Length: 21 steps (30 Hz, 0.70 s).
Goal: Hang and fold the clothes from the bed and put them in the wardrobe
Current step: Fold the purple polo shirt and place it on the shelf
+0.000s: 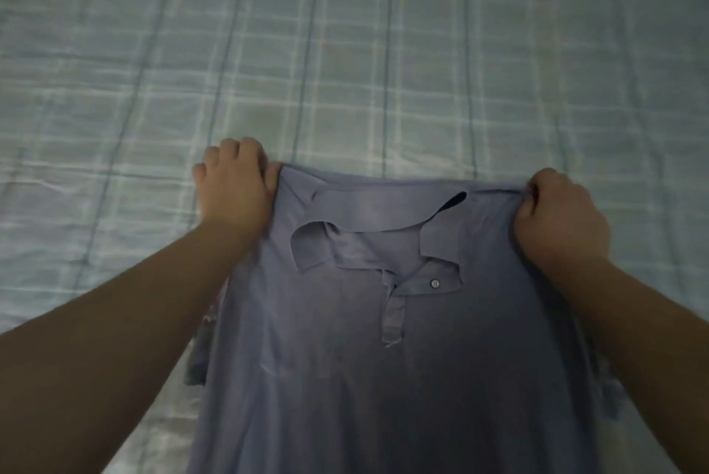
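A blue-grey polo shirt [383, 377] is stretched out in front of me above the bed [345, 51], collar and button placket facing me. My left hand [234, 186] grips the shirt's left shoulder with curled fingers. At the other shoulder my right hand [560, 220] holds the fabric bunched in a fist. The shirt's body hangs down toward me and runs out of view at the bottom. Its sleeves droop behind the body on both sides.
The bed is covered by a pale green checked sheet with light creases, filling the whole view beyond the shirt. No wardrobe, hanger or other clothes show in this view.
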Tool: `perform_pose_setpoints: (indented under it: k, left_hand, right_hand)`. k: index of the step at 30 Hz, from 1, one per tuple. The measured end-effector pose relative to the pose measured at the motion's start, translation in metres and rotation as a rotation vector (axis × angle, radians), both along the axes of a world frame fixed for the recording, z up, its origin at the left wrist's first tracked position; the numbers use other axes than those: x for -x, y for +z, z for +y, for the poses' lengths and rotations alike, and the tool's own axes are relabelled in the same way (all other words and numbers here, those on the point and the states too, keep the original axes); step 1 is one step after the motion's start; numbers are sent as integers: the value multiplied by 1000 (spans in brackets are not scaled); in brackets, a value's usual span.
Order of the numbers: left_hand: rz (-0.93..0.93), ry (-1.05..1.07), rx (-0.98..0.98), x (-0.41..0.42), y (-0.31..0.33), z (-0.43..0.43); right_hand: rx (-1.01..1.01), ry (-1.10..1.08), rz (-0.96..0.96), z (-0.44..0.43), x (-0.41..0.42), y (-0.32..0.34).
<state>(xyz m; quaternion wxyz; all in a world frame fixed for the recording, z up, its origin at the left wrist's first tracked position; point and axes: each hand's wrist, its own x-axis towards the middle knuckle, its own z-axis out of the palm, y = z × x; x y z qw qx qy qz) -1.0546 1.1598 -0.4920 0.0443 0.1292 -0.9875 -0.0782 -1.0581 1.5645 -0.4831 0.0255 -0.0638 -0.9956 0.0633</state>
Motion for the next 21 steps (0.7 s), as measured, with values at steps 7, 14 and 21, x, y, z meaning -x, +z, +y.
perform_pose_setpoints:
  k: [7,14,21]
  left_hand:
    - [12,-365,-516,-37,52,38]
    - [-304,-589,-420,-53,39,64]
    - [-188,-422,-549,-52,30,65]
  right_hand:
    - [602,-210,25,-63,-34,53]
    - [639,-142,-216,-113,-37,36]
    - [708,-188,-146,-87,-22,30]
